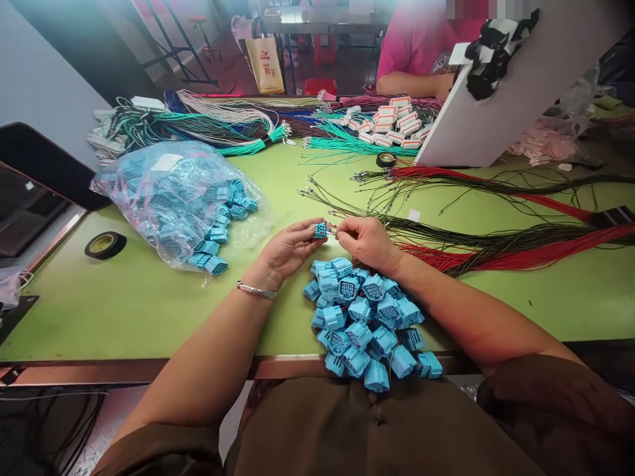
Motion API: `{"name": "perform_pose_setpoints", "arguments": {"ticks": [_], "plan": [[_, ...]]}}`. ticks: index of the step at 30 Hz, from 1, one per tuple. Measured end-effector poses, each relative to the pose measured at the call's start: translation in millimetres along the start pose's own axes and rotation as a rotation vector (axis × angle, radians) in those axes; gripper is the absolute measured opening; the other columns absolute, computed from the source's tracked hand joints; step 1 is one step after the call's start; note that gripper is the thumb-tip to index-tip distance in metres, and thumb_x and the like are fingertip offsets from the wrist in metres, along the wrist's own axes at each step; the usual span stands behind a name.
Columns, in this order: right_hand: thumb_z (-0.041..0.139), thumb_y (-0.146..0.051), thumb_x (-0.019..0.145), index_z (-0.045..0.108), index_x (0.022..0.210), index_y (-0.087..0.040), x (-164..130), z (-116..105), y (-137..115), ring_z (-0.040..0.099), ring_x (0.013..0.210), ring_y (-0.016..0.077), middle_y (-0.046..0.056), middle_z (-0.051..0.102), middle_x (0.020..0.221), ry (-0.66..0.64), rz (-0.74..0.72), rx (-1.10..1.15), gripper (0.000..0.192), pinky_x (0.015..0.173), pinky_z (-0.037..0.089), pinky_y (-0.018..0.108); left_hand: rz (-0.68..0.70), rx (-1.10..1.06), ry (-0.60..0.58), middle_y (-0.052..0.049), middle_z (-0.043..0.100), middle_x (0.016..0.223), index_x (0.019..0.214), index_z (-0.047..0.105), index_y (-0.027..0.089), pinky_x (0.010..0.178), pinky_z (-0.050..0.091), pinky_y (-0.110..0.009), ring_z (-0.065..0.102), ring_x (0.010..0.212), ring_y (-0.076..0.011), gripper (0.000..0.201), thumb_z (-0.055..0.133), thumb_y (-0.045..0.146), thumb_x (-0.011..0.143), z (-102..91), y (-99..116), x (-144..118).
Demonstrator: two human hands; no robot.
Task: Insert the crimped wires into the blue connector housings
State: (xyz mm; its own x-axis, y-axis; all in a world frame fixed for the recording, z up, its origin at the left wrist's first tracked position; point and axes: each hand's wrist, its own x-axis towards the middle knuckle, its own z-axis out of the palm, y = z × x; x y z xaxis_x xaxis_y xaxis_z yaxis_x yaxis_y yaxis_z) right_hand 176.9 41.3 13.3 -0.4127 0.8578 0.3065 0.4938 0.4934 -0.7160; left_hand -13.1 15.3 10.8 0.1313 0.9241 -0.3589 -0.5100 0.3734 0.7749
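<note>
Between the fingers of my left hand (292, 250) is a blue connector housing (320, 231), its face of small holes toward me. My right hand (366, 241) is closed in a pinch just right of it, gripping a wire whose metal terminal end (333, 231) points at the housing. Whether the tip sits inside a hole, I cannot tell. Below both hands lies a heap of blue connector housings (360, 309), some with wires, reaching over the table's front edge. Right of my hand spread bundles of red wires (446, 256) and black wires (476, 237).
A clear plastic bag (163, 192) spills blue housings on the left, by a roll of black tape (105, 245). Another tape roll (385, 160) lies near white connectors (397, 122) and green wires (208, 132). A white panel (476, 119) stands at right; a person in pink (411, 46) sits opposite.
</note>
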Motion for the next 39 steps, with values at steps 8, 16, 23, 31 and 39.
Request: {"name": "perform_pose_setpoints", "arguments": {"ticks": [8, 16, 23, 31, 39], "plan": [[0.046, -0.028, 0.082, 0.054, 0.061, -0.018, 5, -2, 4, 0.04, 0.058, 0.0102, -0.003, 0.046, 0.056, -0.148, 0.008, 0.009, 0.025, 0.058, 0.028, 0.024, 0.008, 0.027, -0.052, -0.011, 0.076, 0.097, 0.101, 0.075, 0.011, 0.089, 0.057, -0.025, 0.072, 0.086, -0.0141, 0.024, 0.071, 0.009, 0.077, 3.3, 2, -4], [0.042, -0.029, 0.081, 0.052, 0.061, -0.018, 8, -1, 6, 0.038, 0.057, 0.0101, -0.004, 0.043, 0.057, -0.174, 0.069, 0.103, 0.025, 0.056, 0.027, 0.025, 0.005, 0.044, -0.087, -0.011, 0.076, 0.1, 0.098, 0.075, 0.012, 0.088, 0.057, -0.025, 0.072, 0.086, -0.0142, 0.023, 0.074, 0.011, 0.074, 0.9, 2, -3], [0.045, -0.023, 0.076, 0.05, 0.054, -0.018, 12, -7, 0, 0.034, 0.05, 0.0091, -0.005, 0.038, 0.049, -0.289, 0.249, 0.188, 0.023, 0.05, 0.025, 0.026, 0.165, 0.166, -0.11, -0.008, 0.076, 0.097, 0.094, 0.077, 0.016, 0.091, 0.054, -0.028, 0.071, 0.089, -0.0157, 0.032, 0.085, 0.017, 0.064, 0.1, -1, -4], [0.049, -0.021, 0.076, 0.05, 0.056, -0.019, 11, -12, -6, 0.033, 0.042, 0.0076, -0.006, 0.039, 0.045, -0.347, 0.416, 0.306, 0.021, 0.044, 0.025, 0.024, 0.334, 0.294, -0.097, -0.008, 0.077, 0.096, 0.089, 0.078, 0.017, 0.096, 0.052, -0.033, 0.07, 0.093, -0.0181, 0.035, 0.09, 0.022, 0.056, 9.3, -11, -4], [0.055, -0.023, 0.073, 0.064, 0.067, -0.015, 11, -7, 1, 0.039, 0.041, 0.008, -0.006, 0.047, 0.044, -0.231, 0.426, 0.305, 0.013, 0.044, 0.029, 0.023, 0.185, 0.155, -0.079, -0.006, 0.077, 0.093, 0.094, 0.075, 0.016, 0.087, 0.055, -0.028, 0.071, 0.086, -0.0147, 0.038, 0.089, 0.02, 0.059, 1.8, -11, 0]]}}
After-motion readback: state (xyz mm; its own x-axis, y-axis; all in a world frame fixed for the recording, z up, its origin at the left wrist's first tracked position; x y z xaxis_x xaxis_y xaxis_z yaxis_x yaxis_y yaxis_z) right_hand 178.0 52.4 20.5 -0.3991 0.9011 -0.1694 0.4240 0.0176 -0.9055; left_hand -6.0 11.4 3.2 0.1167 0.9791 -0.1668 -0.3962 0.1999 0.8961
